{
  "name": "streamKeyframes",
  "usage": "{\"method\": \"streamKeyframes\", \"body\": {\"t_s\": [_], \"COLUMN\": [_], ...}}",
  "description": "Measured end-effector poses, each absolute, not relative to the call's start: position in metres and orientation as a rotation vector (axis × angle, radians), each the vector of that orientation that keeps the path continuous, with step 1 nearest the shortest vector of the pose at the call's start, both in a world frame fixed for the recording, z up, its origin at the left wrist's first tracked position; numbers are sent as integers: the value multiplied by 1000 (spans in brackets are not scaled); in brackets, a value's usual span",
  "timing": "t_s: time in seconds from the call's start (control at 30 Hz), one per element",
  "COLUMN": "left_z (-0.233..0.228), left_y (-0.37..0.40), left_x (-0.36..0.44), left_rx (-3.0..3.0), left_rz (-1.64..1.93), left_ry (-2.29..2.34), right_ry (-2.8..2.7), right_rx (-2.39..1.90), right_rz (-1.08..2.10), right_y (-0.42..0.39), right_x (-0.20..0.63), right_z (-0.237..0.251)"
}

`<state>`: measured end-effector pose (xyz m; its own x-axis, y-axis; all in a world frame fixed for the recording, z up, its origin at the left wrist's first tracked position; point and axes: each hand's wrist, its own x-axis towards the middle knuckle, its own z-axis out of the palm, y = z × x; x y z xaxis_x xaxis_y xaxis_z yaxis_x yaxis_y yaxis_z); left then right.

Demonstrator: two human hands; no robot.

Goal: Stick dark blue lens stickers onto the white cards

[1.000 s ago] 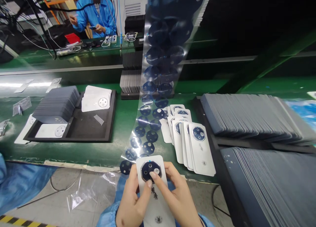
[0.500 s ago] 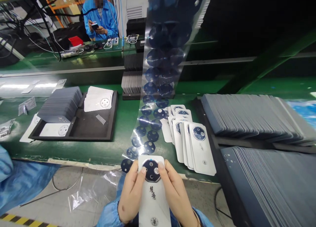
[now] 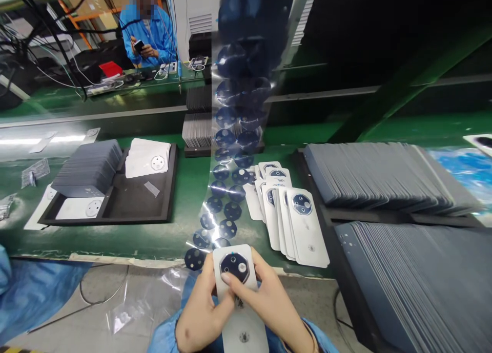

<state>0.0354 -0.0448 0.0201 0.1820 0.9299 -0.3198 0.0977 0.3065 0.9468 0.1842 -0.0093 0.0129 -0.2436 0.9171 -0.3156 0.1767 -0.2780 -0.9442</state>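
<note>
Close to my body, in front of the bench edge, I hold a white phone back cover [image 3: 246, 319] upright between both hands. A dark blue round film with holes [image 3: 238, 266] lies on its camera area. My left hand [image 3: 205, 307] grips the cover's left edge, thumb across its front. My right hand [image 3: 271, 296] holds the right edge, and its thumb presses the lower left of the dark film. Just beyond, a long clear strip of dark round stickers [image 3: 226, 189] runs up and away. Right of it fans a pile of white covers with dark films [image 3: 307, 235].
At the right stand black trays of grey sheets in tight rows [image 3: 384, 176]. A black divided tray [image 3: 169, 199] at the left holds grey sheets and white covers [image 3: 146, 158]. Across the bench, a person in blue [image 3: 148, 35] holds a phone. Clear plastic [image 3: 154, 296] hangs below the edge.
My right thumb has slid from the film's right side to its lower left. My left thumb has moved down off the film. The whole view has shifted slightly.
</note>
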Motion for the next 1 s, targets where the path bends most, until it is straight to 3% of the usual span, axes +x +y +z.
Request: {"method": "streamKeyframes", "body": {"t_s": [0.37, 1.0], "left_z": [34, 30], "left_y": [-41, -39], "left_x": [36, 31], "left_rx": [1207, 727], "left_rz": [695, 675], "left_ry": [1317, 984], "right_ry": [-1360, -1103], "right_rx": [-1406, -1042], "right_rz": [1634, 2196], "right_y": [-12, -7], "right_x": [188, 216], "right_z": [10, 7]}}
